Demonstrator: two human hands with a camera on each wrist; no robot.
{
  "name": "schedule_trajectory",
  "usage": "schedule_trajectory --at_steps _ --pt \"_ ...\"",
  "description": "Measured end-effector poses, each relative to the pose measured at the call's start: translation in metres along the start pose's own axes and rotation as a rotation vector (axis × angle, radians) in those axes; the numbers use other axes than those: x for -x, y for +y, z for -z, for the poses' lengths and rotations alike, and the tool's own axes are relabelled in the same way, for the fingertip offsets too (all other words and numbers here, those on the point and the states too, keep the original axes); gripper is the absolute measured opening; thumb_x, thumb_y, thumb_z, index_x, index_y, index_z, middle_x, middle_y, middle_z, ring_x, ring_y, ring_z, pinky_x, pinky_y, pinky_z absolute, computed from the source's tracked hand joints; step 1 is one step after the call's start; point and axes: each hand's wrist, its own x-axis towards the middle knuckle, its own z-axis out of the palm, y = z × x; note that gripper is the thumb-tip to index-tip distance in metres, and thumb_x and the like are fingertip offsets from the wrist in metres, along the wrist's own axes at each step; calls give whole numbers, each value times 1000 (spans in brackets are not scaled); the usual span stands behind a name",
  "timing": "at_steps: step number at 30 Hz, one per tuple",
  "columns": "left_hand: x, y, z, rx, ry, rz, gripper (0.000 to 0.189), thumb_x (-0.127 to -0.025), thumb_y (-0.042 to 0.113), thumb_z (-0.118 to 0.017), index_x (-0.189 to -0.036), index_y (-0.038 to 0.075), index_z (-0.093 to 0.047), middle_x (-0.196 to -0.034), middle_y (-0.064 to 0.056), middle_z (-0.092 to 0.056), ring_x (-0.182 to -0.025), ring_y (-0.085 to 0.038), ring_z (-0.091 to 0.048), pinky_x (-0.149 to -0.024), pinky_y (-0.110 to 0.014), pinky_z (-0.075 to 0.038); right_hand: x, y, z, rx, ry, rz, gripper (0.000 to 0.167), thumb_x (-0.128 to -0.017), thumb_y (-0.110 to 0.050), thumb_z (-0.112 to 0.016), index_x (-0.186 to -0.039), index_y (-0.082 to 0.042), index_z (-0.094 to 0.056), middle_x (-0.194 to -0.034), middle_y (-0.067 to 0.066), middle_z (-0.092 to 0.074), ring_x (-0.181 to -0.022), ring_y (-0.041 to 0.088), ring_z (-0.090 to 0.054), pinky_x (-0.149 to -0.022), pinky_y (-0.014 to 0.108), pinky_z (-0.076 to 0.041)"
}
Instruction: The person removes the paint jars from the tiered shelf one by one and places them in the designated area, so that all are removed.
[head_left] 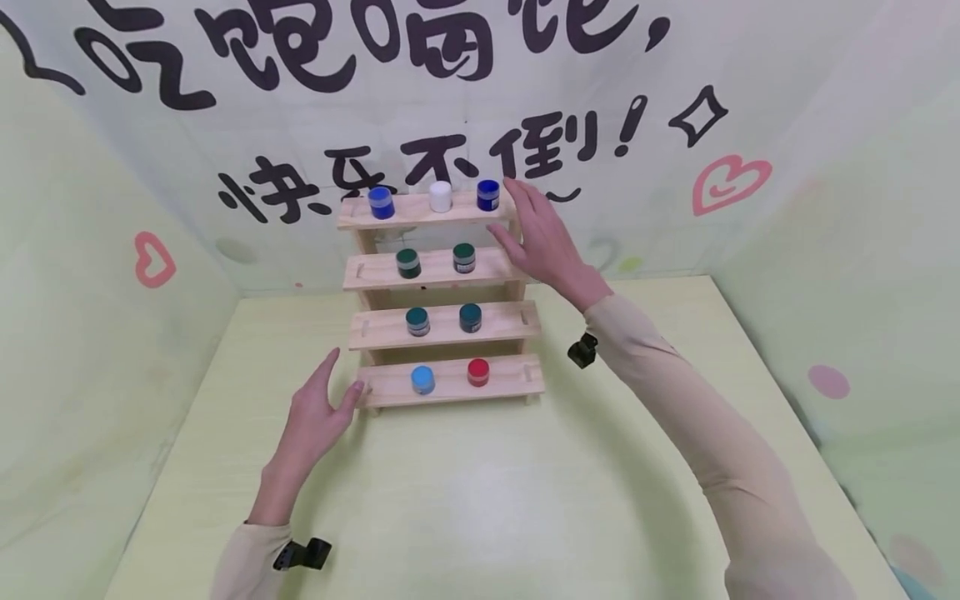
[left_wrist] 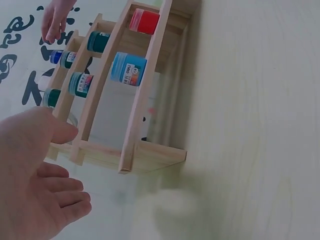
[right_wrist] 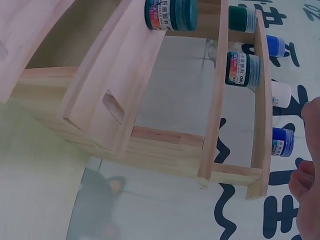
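A stepped wooden rack (head_left: 450,392) with several tiers bears small paint jars. On its top tier stand a blue jar (head_left: 381,202), a white jar (head_left: 440,197) and a dark blue jar (head_left: 488,195). My right hand (head_left: 542,237) is beside the dark blue jar, thumb and fingers spread apart, gripping nothing. At the rack's lower left end, my left hand (head_left: 318,417) has its thumb by the bottom tier and its palm bare in the left wrist view. That tier carries a light blue jar (left_wrist: 128,69) and a red jar (left_wrist: 144,21).
Two green jars, one nearer the right (head_left: 464,258), sit on the second tier. Below them are two teal jars, including one at the left (head_left: 417,322). The pale table (head_left: 465,500) reaches a back wall (head_left: 645,200) with large black lettering.
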Motion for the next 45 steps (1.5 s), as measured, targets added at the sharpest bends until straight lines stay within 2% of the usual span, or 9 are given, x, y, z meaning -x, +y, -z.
schedule_trajectory --at_steps 7,12,16,20,26,32,39,45 --pt "-3 -8 -14 42 -51 58 76 -104 44 -53 -158 -1 -25 -158 -31 -35 -144 -51 -35 -116 -65 -35 -17 1 -5 -76 -36 -113 66 -102 -28 -61 -150 9 -37 -151 28 -44 -143 38 -41 -124 44 -32" --pt "-4 -11 -22 64 -100 98 75 -106 44 -48 -157 -5 -25 -156 -32 -36 -142 -49 -40 -114 -62 -39 -28 3 -10 -118 -29 -201 63 -101 -26 -61 -149 8 -39 -150 27 -47 -140 38 -44 -122 45 -35" --pt "-5 -15 -30 75 -112 133 75 -107 45 -45 -157 -5 -24 -156 -32 -36 -142 -47 -41 -115 -58 -39 -37 5 -16 -147 -49 -263 64 -101 -28 -62 -150 7 -40 -151 25 -46 -142 36 -44 -124 45 -33" --pt "-3 -19 -39 89 -82 138 73 -107 45 -43 -156 -6 -26 -154 -33 -40 -140 -46 -43 -116 -56 -40 -42 4 -21 -158 -79 -300 64 -100 -27 -62 -150 6 -39 -150 24 -48 -141 35 -45 -125 44 -30" --pt "-1 -21 -48 159 -30 149 69 -107 44 -44 -155 -4 -32 -151 -30 -46 -137 -44 -49 -113 -55 -45 -43 2 -25 -165 -53 -327 51 -100 -19 -63 -141 7 -48 -137 24 -58 -126 33 -56 -117 41 -41" --pt "-2 -19 -54 248 20 185 64 -107 39 -46 -154 -2 -35 -155 -26 -43 -137 -43 -49 -112 -51 -46 -42 1 -27 -196 -16 -364 42 -99 -17 -65 -134 4 -53 -131 20 -61 -118 30 -58 -108 38 -48" --pt "-3 -19 -66 379 105 210 55 -107 25 -49 -154 1 -36 -153 -24 -46 -139 -38 -48 -115 -50 -44 -37 2 -26 -253 58 -382 42 -98 -15 -68 -133 3 -54 -127 19 -63 -113 29 -60 -103 36 -50" --pt "-3 -20 -68 434 112 205 56 -108 24 -48 -157 3 -32 -154 -23 -45 -141 -35 -46 -120 -48 -38 -32 8 -20 -280 134 -371 39 -96 -10 -67 -130 5 -55 -124 21 -64 -110 30 -61 -98 36 -53"
